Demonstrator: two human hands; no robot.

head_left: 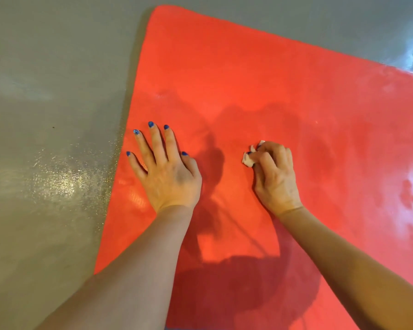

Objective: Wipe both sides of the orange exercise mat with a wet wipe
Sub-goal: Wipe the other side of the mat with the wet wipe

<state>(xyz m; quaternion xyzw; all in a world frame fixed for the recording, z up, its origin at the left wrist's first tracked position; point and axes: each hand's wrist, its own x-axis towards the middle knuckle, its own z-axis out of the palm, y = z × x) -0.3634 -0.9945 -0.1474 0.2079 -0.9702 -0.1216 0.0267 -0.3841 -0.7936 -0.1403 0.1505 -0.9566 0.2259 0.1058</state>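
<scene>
Plainly, the orange exercise mat (260, 75) lay flat on the grey floor (45, 115), its long run stretching away toward four o'clock from a corner at twelve. The left hand (167, 172) pressed flat with fingers spread near the mat's nine-o'clock edge, while the right hand (274, 175) pinched a crumpled wet wipe (248, 159) against the surface. Most of the mat lay to the right hand's three-o'clock side, so it seemed better placed to wipe on.

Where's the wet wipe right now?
Head view, right of centre: the wet wipe is bunched in the right hand, on the orange mat.
</scene>
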